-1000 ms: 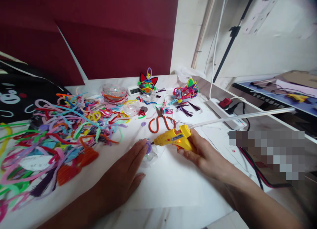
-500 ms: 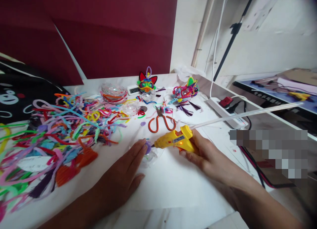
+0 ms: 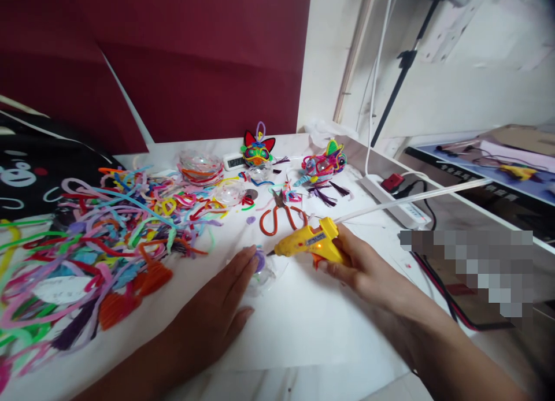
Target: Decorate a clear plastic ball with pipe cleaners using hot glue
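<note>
My left hand (image 3: 221,288) rests its fingers along a clear plastic ball (image 3: 265,281) on the white paper, its thumb at the near side. A purple fuzzy disc (image 3: 260,262) sits on top of the ball under those fingertips. My right hand (image 3: 353,262) grips a yellow hot glue gun (image 3: 310,244) with its orange light lit. The gun's dark nozzle points left, close beside the disc; whether they touch I cannot tell. A long clear glue stick (image 3: 411,202) sticks out of its back. Orange-handled scissors (image 3: 282,216) lie opened just beyond.
Tangled pipe cleaners (image 3: 113,239) cover the left side. Stacked clear plastic shells (image 3: 200,165) stand behind them. Two decorated figures, a lion-like head (image 3: 257,149) and a colourful fish-like piece (image 3: 324,163), sit at the back. A power strip (image 3: 396,201) lies along the right edge.
The glue gun's nozzle has drawn slightly up and right from the purple disc. The far end of the glue stick has shifted left in view. My left hand stays at the ball.
</note>
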The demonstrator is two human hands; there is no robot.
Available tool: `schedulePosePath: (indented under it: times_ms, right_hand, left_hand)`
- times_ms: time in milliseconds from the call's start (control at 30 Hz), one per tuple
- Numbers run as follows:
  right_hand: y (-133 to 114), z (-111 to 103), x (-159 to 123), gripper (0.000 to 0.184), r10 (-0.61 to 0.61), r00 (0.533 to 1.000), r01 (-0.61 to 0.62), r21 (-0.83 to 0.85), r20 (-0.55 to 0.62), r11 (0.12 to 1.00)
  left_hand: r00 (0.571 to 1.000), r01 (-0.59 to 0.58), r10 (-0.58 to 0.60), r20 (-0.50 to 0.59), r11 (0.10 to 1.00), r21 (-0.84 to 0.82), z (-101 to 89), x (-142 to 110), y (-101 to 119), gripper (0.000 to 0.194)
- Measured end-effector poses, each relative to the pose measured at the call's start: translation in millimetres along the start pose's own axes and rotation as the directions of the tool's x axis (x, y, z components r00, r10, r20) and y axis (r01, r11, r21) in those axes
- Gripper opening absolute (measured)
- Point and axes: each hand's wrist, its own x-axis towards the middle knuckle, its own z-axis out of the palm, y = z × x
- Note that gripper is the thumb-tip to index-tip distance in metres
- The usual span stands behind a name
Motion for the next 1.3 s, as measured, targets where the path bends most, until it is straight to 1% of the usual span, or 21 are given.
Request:
schedulePosePath:
  times_ms: [133, 200, 300, 400, 467, 533, 600, 633, 667, 700, 733, 767, 800, 833, 867, 933, 1000, 1100, 1200, 1300]
  right_hand:
    - [2, 3, 12, 0.035, 0.168, 0.986, -0.16, 0.19, -0.025, 0.969]
    - [5, 6, 20, 0.037, 0.235, 0.97, -0.215, 0.225, -0.068, 0.95]
    - [13, 13, 31, 0.039, 0.256, 0.958, -0.218, 0.25, -0.131, 0.943]
    - [20, 20, 41, 0.042, 0.243, 0.959, -0.202, 0.251, -0.146, 0.947]
    - [23, 24, 46, 0.046, 0.227, 0.959, -0.197, 0.178, -0.168, 0.964]
    - [24, 27, 48, 0.052, 0.18, 0.954, -0.179, 0.027, -0.24, 0.983]
    - [22, 29, 46, 0.05, 0.063, 0.938, -0.133, -0.186, -0.34, 0.973]
    - [19, 29, 44, 0.045, -0.021, 0.925, -0.097, -0.29, -0.379, 0.952]
    - [16, 30, 42, 0.037, -0.114, 0.912, -0.046, -0.374, -0.394, 0.926]
    - [11, 32, 39, 0.03, -0.202, 0.905, 0.024, -0.43, -0.374, 0.903]
    - [6, 34, 37, 0.025, -0.274, 0.903, 0.104, -0.45, -0.331, 0.887]
    - [0, 37, 35, 0.022, -0.323, 0.912, 0.191, -0.433, -0.255, 0.881]
    - [-5, 40, 33, 0.023, -0.338, 0.928, 0.259, -0.384, -0.154, 0.886]
    - [-10, 44, 32, 0.024, -0.325, 0.943, 0.287, -0.328, -0.069, 0.9]
    - [-15, 48, 32, 0.027, -0.291, 0.957, 0.278, -0.292, -0.002, 0.915]
    - [-20, 56, 34, 0.034, -0.236, 0.969, 0.248, -0.277, 0.075, 0.928]
    - [-21, 61, 36, 0.038, -0.221, 0.97, 0.243, -0.307, 0.105, 0.92]
    - [-17, 66, 39, 0.038, -0.233, 0.965, 0.261, -0.331, 0.12, 0.907]
    - [-13, 68, 39, 0.035, -0.237, 0.965, 0.261, -0.318, 0.113, 0.912]
    - [-11, 70, 38, 0.031, -0.24, 0.967, 0.254, -0.294, 0.082, 0.922]
  left_hand:
    - [1.0, 0.013, -0.013, 0.012, 1.0, -0.026, -1.3, 0, 1, 0.072]
    - [1.0, -0.001, 0.001, 0.014, 0.999, -0.034, -1.4, 0, 1, 0.073]
    - [1.0, -0.016, 0.016, 0.002, 0.999, -0.04, -0.5, 1, 0, 0.074]
    - [1.0, -0.021, 0.02, -0.02, 0.998, -0.053, 1.1, 2, -1, 0.073]
    - [0.998, -0.041, 0.038, -0.047, 0.997, -0.069, 1.7, 3, -2, 0.073]
    - [0.995, -0.071, 0.065, -0.077, 0.994, -0.078, 1.2, 4, -2, 0.074]
    - [0.992, -0.094, 0.087, -0.087, 0.993, -0.074, -0.4, 4, -2, 0.074]
    - [0.992, -0.099, 0.093, -0.083, 0.993, -0.068, -1.3, 4, -2, 0.074]
    - [0.992, -0.104, 0.1, -0.078, 0.993, -0.059, -2.1, 5, -2, 0.075]
    - [0.991, -0.111, 0.107, -0.077, 0.993, -0.049, -2.7, 5, -2, 0.075]
    - [0.99, -0.118, 0.115, -0.08, 0.992, -0.039, -2.9, 5, -1, 0.075]
    - [0.989, -0.122, 0.119, -0.088, 0.992, -0.03, -2.8, 5, -1, 0.075]
    - [0.988, -0.124, 0.121, -0.092, 0.992, -0.023, -2.5, 6, -1, 0.075]
    - [0.988, -0.126, 0.123, -0.094, 0.992, -0.018, -2.0, 6, -1, 0.075]
    - [0.987, -0.127, 0.125, -0.096, 0.992, -0.013, -1.5, 6, -1, 0.074]
    - [0.987, -0.129, 0.127, -0.1, 0.992, -0.007, -0.7, 5, -1, 0.073]
    - [0.986, -0.131, 0.129, -0.106, 0.991, -0.007, -0.2, 5, -1, 0.073]
    - [0.985, -0.133, 0.131, -0.112, 0.991, -0.011, 0.2, 4, -2, 0.073]
    - [0.986, -0.131, 0.131, -0.102, 0.991, -0.002, 0.0, 4, -2, 0.075]
    - [0.987, -0.127, 0.126, -0.095, 0.992, -0.001, -0.7, 5, -1, 0.075]
